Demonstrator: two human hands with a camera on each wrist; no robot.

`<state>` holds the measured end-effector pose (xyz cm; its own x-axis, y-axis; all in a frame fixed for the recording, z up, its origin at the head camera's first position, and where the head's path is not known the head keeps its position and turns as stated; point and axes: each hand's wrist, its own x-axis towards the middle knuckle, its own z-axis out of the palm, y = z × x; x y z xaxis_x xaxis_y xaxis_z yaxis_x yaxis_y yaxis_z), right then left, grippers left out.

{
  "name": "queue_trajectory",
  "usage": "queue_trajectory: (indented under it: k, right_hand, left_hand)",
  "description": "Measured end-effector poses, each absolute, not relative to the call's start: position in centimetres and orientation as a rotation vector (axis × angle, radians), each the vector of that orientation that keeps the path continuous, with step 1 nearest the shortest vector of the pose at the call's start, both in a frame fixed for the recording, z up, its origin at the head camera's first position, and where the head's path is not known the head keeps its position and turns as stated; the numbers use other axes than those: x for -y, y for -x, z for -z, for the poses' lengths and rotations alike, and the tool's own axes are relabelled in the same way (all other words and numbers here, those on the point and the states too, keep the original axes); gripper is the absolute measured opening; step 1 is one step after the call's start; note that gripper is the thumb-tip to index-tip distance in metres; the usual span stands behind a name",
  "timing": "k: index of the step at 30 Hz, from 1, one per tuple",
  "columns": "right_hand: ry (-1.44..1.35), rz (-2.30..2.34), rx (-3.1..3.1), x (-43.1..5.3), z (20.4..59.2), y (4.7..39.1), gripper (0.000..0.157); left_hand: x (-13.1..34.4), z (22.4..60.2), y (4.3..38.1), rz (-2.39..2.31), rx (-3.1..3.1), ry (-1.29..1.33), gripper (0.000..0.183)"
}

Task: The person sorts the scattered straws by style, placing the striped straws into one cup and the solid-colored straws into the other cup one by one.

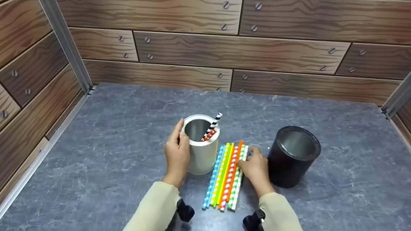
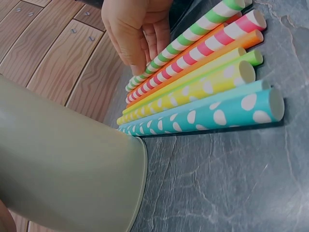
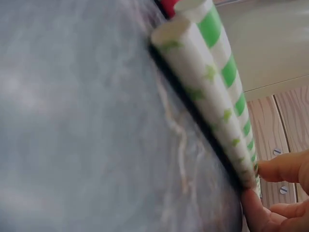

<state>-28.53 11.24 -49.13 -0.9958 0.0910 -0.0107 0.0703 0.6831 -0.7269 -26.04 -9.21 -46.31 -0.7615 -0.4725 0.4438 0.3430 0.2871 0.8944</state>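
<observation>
My left hand (image 1: 177,153) holds the side of a white cylindrical cup (image 1: 202,158), which stands upright. Inside lean a black-and-white striped straw (image 1: 213,123) and a red patterned straw (image 1: 209,135). Right of the cup lies a row of several colourful paper straws (image 1: 226,177), side by side. At the row's right edge, my right hand (image 1: 255,168) pinches the far end of a white straw with green stars (image 3: 212,89). A green-and-white striped straw (image 3: 229,70) lies right against it, near the fingertips.
A black cylindrical cup (image 1: 290,161) stands upright just right of my right hand, its opening up. The grey marbled tabletop (image 1: 129,129) is bounded by wood-patterned walls (image 1: 182,50) at the back and both sides.
</observation>
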Motion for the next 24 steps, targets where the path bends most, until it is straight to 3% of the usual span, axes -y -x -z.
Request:
queue_trajectory:
  k: [16, 24]
  right_hand:
    - [0.153, -1.246, 2.853, -11.42, 49.15, 29.14, 0.042]
    - [0.17, -1.265, 2.842, -11.3, 48.98, 29.2, 0.04]
  left_hand:
    - [9.21, 46.15, 25.97, 1.573, 1.924, -0.123, 0.04]
    - [9.23, 46.26, 26.02, 1.564, 1.917, -0.134, 0.04]
